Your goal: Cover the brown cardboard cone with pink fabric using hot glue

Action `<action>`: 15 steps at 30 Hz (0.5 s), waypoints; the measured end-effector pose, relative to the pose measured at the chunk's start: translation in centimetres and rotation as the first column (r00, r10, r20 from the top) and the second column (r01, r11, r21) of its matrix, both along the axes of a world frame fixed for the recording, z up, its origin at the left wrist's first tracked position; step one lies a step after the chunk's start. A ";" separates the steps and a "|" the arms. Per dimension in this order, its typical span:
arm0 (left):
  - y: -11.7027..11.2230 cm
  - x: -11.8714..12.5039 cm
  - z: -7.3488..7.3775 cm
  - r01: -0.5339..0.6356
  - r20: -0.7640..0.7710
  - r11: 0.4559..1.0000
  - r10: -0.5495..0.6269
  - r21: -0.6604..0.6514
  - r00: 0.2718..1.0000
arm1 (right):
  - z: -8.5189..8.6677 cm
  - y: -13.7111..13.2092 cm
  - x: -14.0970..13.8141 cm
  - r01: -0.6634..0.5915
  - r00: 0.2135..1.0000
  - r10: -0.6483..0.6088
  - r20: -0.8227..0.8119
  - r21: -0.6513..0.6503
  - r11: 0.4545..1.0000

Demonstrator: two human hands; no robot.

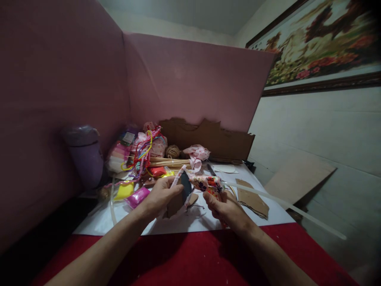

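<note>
My left hand [162, 194] grips a piece of cardboard [175, 202] held up on edge. Pale pink fabric [178, 174] runs along its upper border, and a dark panel [186, 186] faces right. In my right hand [226, 206] is a hot glue gun [208, 182] with a colourful flowery body, my fingers wrapped around its handle. A long translucent glue stick [285, 204] sticks out of the gun's back end toward the right. The nozzle points left, close to the fabric-edged piece; whether it touches cannot be made out.
A white sheet [98, 222] covers part of the red tabletop [184, 258]. Fuzzy craft stems [145, 147], wooden sticks [175, 163], a twine ball [172, 151], and yellow [124, 190] and magenta packets [138, 197] lie at left and back. Torn cardboard [253, 200] lies right; a purple bin [85, 159] stands left.
</note>
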State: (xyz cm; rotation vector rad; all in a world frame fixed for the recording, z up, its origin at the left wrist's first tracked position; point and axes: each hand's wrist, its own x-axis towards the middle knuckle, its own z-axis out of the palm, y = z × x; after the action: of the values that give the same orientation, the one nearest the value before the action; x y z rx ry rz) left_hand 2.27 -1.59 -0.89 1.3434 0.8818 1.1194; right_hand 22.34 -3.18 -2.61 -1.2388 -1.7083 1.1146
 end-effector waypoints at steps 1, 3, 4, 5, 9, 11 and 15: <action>0.1 -0.1 -0.1 -0.008 0.001 1.000 0.008 0.003 1.000 | 0.1 -0.1 0.0 -0.009 1.000 0.009 0.012 0.000 1.000; 0.2 -0.2 -0.2 -0.004 0.008 1.000 0.004 0.010 1.000 | 0.3 -0.2 -0.1 -0.031 0.999 0.031 0.024 0.006 0.999; 0.3 -0.3 -0.3 0.009 0.014 1.000 -0.009 0.012 1.000 | 0.4 -0.2 -0.2 -0.037 0.999 0.037 0.025 0.011 0.999; 0.3 -0.3 -0.3 0.022 0.023 1.000 -0.022 0.014 0.999 | 0.5 -0.3 -0.2 -0.038 0.999 0.037 0.023 0.017 0.999; 0.1 -0.2 -0.2 0.025 0.034 0.999 -0.026 0.029 0.999 | 0.4 -0.3 -0.3 -0.016 1.000 0.016 -0.009 0.017 1.000; 0.1 -0.2 -0.2 0.019 0.024 0.999 -0.019 0.028 1.000 | 0.2 -0.2 -0.2 -0.012 1.000 0.012 -0.020 0.011 1.000; 0.2 -0.3 -0.4 0.066 0.009 0.998 -0.066 0.012 0.998 | -0.3 0.1 -0.2 -0.008 0.998 0.008 -0.062 0.009 1.000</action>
State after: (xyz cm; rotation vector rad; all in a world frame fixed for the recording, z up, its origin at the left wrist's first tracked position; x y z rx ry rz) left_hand 1.98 -1.41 -1.33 1.3663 0.8194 1.0803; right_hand 22.16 -3.03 -2.92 -1.1810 -1.6714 1.1374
